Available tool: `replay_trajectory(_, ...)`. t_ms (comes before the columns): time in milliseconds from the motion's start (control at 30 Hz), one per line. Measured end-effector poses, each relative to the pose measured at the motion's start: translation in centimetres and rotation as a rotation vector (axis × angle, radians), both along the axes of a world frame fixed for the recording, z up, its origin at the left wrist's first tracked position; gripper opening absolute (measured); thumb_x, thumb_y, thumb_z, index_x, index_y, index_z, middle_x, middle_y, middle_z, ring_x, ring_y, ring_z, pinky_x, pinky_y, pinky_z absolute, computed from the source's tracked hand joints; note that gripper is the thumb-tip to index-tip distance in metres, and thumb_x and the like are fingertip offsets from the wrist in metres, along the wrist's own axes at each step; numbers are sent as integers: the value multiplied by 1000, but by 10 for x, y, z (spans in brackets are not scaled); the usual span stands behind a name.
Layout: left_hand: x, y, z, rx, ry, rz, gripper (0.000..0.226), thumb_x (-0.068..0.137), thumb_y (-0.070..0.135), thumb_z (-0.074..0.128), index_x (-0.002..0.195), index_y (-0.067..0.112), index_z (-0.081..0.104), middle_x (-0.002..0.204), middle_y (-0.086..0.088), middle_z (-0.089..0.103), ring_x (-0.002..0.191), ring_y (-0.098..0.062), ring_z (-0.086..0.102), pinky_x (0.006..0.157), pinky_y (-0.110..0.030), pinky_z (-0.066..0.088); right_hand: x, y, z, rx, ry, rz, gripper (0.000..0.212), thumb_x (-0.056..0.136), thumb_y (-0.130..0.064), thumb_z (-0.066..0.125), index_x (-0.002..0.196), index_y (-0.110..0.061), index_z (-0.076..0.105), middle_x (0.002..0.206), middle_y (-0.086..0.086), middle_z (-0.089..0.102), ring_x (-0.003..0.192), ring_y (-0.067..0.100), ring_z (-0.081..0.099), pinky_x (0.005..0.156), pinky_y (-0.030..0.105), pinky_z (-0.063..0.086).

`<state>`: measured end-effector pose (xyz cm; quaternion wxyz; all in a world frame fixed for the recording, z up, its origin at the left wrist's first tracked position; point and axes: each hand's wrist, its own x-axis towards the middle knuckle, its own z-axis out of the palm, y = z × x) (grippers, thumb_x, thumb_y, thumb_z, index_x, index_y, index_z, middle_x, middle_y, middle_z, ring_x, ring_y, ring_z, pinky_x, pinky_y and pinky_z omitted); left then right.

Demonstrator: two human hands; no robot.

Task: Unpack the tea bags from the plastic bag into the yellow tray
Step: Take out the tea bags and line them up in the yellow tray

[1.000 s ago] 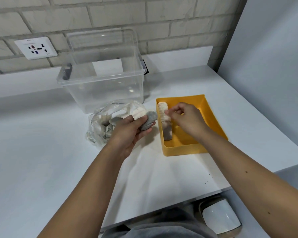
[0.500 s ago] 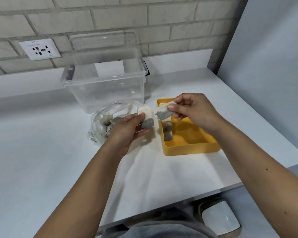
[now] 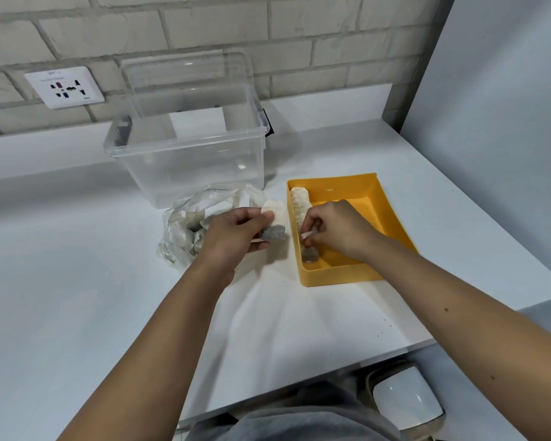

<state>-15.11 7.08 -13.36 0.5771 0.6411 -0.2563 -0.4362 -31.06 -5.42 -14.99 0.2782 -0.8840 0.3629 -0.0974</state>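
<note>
Right hand (image 3: 337, 229) lowered into yellow tray (image 3: 392, 218), tea bag (image 3: 309, 246) between fingers (image 3: 312, 238).

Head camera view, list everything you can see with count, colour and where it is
Table: one, white, fills the foreground.
Tray: one, yellow, on the table at right.
Tea bags in tray: a row, count unclear, white and grey, along the tray's left wall.
Plastic bag: one, clear, crumpled, left of the tray, more tea bags inside.
Bin: one, clear, behind the plastic bag, nothing seen inside.
Socket: one, white, on the brick wall.
White object: one, below the table edge, unidentifiable.
Left hand: holds a few tea bags beside the tray.
Right hand: fingers pinch a tea bag over the tray.
</note>
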Motion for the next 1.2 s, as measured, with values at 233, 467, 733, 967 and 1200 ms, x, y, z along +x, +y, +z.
replay_trajectory(233, -2, 0, -1, 22, -29, -17, 16, 89, 12, 71, 103, 3, 71, 88, -7, 72, 69, -9, 69, 71, -28, 61, 5, -1, -8, -128, -16, -9, 19, 76, -18, 80, 91, -18, 69, 91, -2, 70, 84, 15, 64, 73, 31, 52)
replay_trajectory(467, -8, -9, 9, -17, -50, -44, 1, 88, 15, 72, 89, 14, 72, 79, 0, 73, 74, -11, 68, 77, -31, 59, -11, 4, 36, 410, -438, -167, 22, 80, -16, 78, 101, -14, 74, 88, -1, 72, 63, 9, 60, 59, 23, 50)
replay_trajectory(733, -32, -16, 4, 16, -199, -104, 10, 89, 21, 72, 92, 13, 75, 82, -3, 75, 69, -14, 70, 64, -28, 59, -27, 3, 43, 287, -216, -122, 15, 80, -20, 79, 85, -7, 74, 69, -2, 67, 61, 10, 60, 56, 15, 46)
replay_trajectory(967, -30, -10, -20, 141, -641, -82, 4, 85, 21, 74, 88, 19, 74, 65, 2, 71, 54, -18, 70, 62, -39, 61, -29, 0, -2, 384, 0, -162, 12, 77, -26, 81, 76, -16, 75, 76, 11, 73, 62, 11, 57, 69, 29, 46)
replay_trajectory(1200, -29, -10, -21, 145, -593, -106, 4, 85, 17, 73, 85, 17, 77, 69, -2, 74, 57, -20, 71, 65, -42, 61, -24, -3, 8, 492, -21, -141, 21, 83, -24, 77, 85, -4, 73, 71, 6, 72, 65, 13, 60, 60, 25, 47)
